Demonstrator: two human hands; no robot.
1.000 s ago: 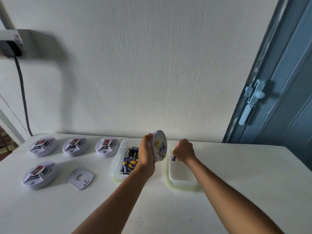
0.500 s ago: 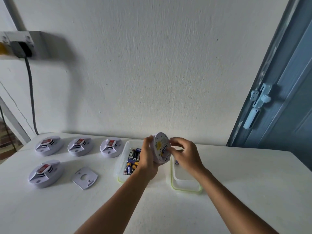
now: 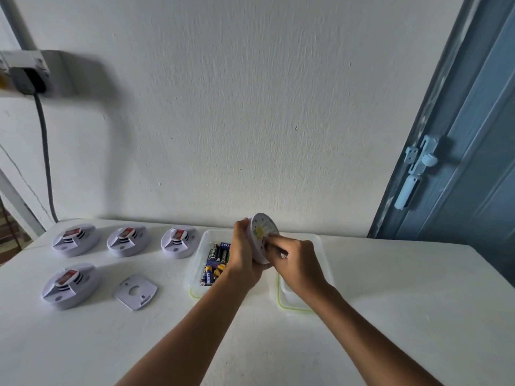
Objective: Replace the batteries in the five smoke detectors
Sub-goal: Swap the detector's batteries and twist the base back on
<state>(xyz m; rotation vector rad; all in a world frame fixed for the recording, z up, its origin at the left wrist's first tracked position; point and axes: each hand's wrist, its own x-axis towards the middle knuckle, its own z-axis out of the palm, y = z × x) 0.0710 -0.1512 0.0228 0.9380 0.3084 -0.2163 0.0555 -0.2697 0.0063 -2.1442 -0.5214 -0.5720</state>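
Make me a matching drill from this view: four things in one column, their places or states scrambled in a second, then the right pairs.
Things
1. left hand
2. detached mounting plate
3. batteries
4. right hand

Places or states
A. lies flat on the table, right of the nearest smoke detector
B. heaped in the left clear container
C. holds the open smoke detector on edge
D. fingertips at the open detector's back

Pairs: 1-C, 2-A, 3-B, 4-D

- Five round white plastic smoke detectors: four sat on the table (image 3: 390,316), at (image 3: 74,239), (image 3: 128,240), (image 3: 178,242), (image 3: 70,284), and one was held (image 3: 260,236).
- One flat white mounting plate (image 3: 135,291).
- Two clear plastic tubs (image 3: 195,263), (image 3: 281,296).
- Two hands (image 3: 242,260), (image 3: 299,264).
- Loose batteries (image 3: 214,263) overlapped too much to count.
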